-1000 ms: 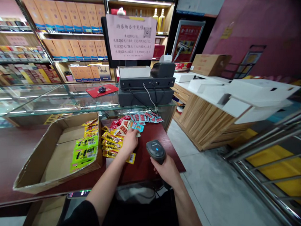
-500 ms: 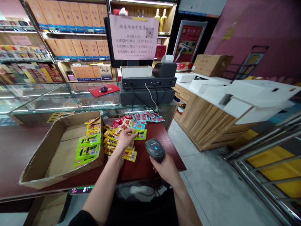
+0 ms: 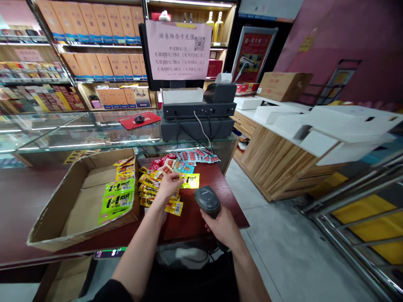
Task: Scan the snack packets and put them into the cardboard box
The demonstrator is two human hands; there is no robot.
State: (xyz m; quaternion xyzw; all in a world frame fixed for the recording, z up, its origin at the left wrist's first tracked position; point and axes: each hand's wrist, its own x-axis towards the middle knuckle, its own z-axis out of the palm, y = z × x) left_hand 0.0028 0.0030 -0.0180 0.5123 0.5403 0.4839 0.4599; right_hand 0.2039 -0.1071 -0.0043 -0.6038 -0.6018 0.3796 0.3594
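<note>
Between the fingers of my left hand (image 3: 170,185) is a yellow-green snack packet (image 3: 191,181), its far end sticking out to the right. My right hand (image 3: 223,224) is wrapped round a dark barcode scanner (image 3: 207,199), whose head points up and left near that packet. Under and beside my left hand lies a spread of yellow snack packets (image 3: 174,207). To the left, a shallow cardboard box (image 3: 76,217) holds green packets (image 3: 117,202) and yellow packets (image 3: 125,169) along its right side.
Red packets (image 3: 161,160) and blue packets (image 3: 198,155) lie at the back of the brown table (image 3: 220,182). Behind stand a glass counter (image 3: 99,143), a cash drawer (image 3: 197,126) and a monitor bearing a pink sign (image 3: 178,51). A phone (image 3: 110,252) sits at the table's front edge.
The packet in my left hand has shifted slightly right and looks brighter and yellower. The blue light on the scanner no longer shows. My right hand has hardly moved.
</note>
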